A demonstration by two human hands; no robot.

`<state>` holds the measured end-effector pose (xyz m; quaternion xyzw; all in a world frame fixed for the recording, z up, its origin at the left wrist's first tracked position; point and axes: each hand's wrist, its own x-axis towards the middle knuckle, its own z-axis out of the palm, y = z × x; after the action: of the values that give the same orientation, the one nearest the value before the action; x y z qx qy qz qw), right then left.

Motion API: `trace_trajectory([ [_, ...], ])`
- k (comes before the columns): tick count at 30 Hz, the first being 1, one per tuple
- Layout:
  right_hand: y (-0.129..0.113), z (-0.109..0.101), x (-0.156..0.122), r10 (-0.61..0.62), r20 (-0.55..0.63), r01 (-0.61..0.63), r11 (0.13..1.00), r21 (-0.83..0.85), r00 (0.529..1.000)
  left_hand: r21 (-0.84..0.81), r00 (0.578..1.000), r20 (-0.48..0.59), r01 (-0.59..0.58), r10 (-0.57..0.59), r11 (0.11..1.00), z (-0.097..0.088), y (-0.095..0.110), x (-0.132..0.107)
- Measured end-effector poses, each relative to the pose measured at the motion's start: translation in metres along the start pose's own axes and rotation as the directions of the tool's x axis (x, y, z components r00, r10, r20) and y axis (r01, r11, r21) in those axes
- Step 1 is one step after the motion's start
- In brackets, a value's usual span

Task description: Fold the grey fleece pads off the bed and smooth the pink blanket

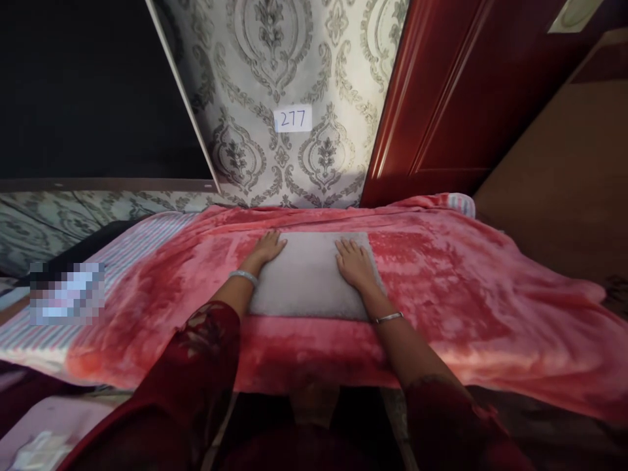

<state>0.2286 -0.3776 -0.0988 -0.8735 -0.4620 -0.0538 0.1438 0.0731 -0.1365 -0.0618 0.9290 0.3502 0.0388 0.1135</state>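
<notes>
- At the centre of the frame, a grey cloth [309, 281] is lying flat on a pink-red blanket [441, 281].
- At the cloth's upper left edge, the left hand [269, 246] is resting palm down, its fingers extended and lying loosely side by side.
- On the cloth's upper right part, the right hand [354, 263] is resting palm down, its fingers straight and slightly apart.
- Along the cloth's sides, the left hand is covering part of the left edge, and the right forearm [380, 302] is crossing the right edge, hiding some of it.
- On the wrists, a pale bracelet [244, 277] is circling the left and a thin metallic bracelet [389, 318] the right; dark red sleeves [210, 347] are covering the arms further down.
- Toward the left of the frame, a striped cloth [147, 252] is showing beside the blanket, and a pixelated patch is concealing something there.
- At lower left, a pink surface [53, 422] is showing.
- Across the upper left, a dark screen [93, 91] is standing before patterned wallpaper [272, 59].
- To the upper right, a glossy red panel [436, 104] is rising beside a brown panel [564, 163].
- At upper centre, a white card [293, 118] on the wallpaper is reading "277", handwritten.
- Along the screen's lower border, small marks are appearing, too tiny to read.
</notes>
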Motion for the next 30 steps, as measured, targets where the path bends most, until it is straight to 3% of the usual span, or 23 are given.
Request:
trace_trajectory([
  [3, -0.002, -0.007, 0.001, 0.015, 0.025, -0.015, 1.0, 0.0, 1.0, 0.033, 0.993, -0.08, 0.089, -0.086, 0.995, -0.007, 0.019, -0.015],
  [5, -0.004, -0.013, 0.003, 0.026, 0.049, -0.026, 1.0, 0.01, 0.998, 0.055, 0.987, -0.14, 0.084, -0.076, 0.995, -0.007, 0.039, -0.035],
  [8, -0.007, -0.024, 0.001, 0.05, 0.104, -0.053, 0.998, 0.027, 0.993, 0.065, 0.984, -0.14, -0.099, 0.108, 0.993, 0.005, 0.078, -0.077],
  [11, -0.013, -0.029, -0.015, 0.058, 0.1, -0.061, 0.998, 0.026, 0.993, 0.054, 0.942, -0.102, -0.317, 0.321, 0.947, 0.031, 0.115, -0.122],
  [13, -0.017, -0.027, -0.034, 0.036, 0.082, -0.038, 0.999, 0.02, 0.996, 0.052, 0.919, -0.053, -0.388, 0.391, 0.92, 0.049, 0.132, -0.144],
  [16, -0.021, -0.019, -0.061, 0.004, 0.052, -0.004, 1.0, 0.003, 0.999, 0.087, 0.911, -0.047, -0.405, 0.41, 0.91, 0.065, 0.144, -0.162],
  [19, -0.023, -0.014, -0.074, -0.01, 0.008, 0.01, 1.0, -0.018, 1.0, 0.121, 0.909, -0.057, -0.405, 0.414, 0.906, 0.067, 0.142, -0.166],
  [22, -0.023, -0.014, -0.074, -0.006, -0.012, 0.006, 1.0, -0.027, 1.0, 0.154, 0.917, -0.046, -0.384, 0.395, 0.91, 0.058, 0.126, -0.165],
  [30, -0.026, -0.014, -0.073, 0.034, 0.005, -0.034, 0.999, -0.006, 0.999, 0.239, 0.978, -0.13, -0.127, 0.161, 0.963, 0.033, 0.023, -0.179],
])
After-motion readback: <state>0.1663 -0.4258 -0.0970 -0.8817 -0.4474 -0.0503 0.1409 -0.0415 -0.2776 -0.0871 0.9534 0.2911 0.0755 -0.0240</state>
